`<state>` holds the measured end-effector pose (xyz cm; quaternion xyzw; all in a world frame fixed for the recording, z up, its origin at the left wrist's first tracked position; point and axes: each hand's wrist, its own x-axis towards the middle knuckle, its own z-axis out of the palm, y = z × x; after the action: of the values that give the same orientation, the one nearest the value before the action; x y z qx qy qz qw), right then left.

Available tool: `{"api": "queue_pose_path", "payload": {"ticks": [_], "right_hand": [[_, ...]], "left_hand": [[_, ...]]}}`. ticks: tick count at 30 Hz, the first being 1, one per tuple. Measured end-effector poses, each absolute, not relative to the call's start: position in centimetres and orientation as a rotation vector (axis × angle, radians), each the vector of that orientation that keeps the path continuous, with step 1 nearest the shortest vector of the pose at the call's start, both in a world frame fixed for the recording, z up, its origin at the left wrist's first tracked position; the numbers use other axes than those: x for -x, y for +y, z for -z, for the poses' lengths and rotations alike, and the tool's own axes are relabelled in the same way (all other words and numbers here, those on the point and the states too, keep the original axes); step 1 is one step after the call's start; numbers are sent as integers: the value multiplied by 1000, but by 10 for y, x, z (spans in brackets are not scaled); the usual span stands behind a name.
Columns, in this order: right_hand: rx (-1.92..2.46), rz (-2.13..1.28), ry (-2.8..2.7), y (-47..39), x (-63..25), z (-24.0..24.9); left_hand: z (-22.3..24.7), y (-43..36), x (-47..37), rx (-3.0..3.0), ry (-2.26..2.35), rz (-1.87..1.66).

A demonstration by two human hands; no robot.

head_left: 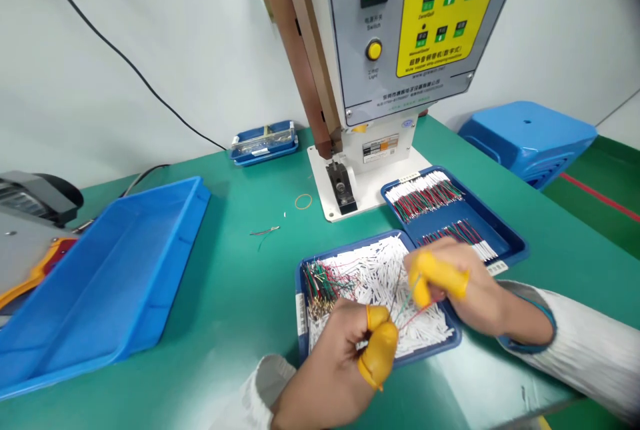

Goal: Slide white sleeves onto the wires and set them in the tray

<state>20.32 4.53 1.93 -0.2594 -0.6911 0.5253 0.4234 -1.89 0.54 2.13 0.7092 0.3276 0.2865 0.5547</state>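
My left hand (pixel 340 357), with yellow finger cots on thumb and forefinger, pinches a few thin wires (pixel 404 307), dark, green and red. They fan out up and right from its fingertips. At their other end my right hand (pixel 455 277), also in yellow cots, has its fingers closed, with the green and red strands running to its fingertips. Both hands are over a blue tray (pixel 380 238) full of short white tubes (pixel 380 273). A bundle of red, green and dark wires with brass-coloured ends (pixel 323 287) lies in that tray's left side.
Behind stands a copper strip crimping machine (pixel 370 97) with a black die (pixel 341 187). To the right, a second tray (pixel 493 220) holds rows of sleeved wires. A big blue bin (pixel 150 283) is at left. Loose wires (pixel 265 231) and a rubber band (pixel 303 201) lie on the green table.
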Motion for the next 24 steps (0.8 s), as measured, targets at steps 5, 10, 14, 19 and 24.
{"api": "queue_pose_path", "payload": {"ticks": [5,10,14,19,24], "right_hand": [[805,-1386,-1510,60,-217,-19],[603,-1539,-2058,51,-210,-31],[592,-1539,-2106,44,-205,-33],[475,-1579,-2095,45,-206,-31],[448,-1613,-2072,43,-204,-27]], "left_hand": [[-22,3,23,-1721,811,-646],[-16,0,25,-1752,872,-633],[-16,2,23,-1712,716,-535],[-22,3,18,-1703,659,-575],[-29,7,18,-1665,621,-533]]}}
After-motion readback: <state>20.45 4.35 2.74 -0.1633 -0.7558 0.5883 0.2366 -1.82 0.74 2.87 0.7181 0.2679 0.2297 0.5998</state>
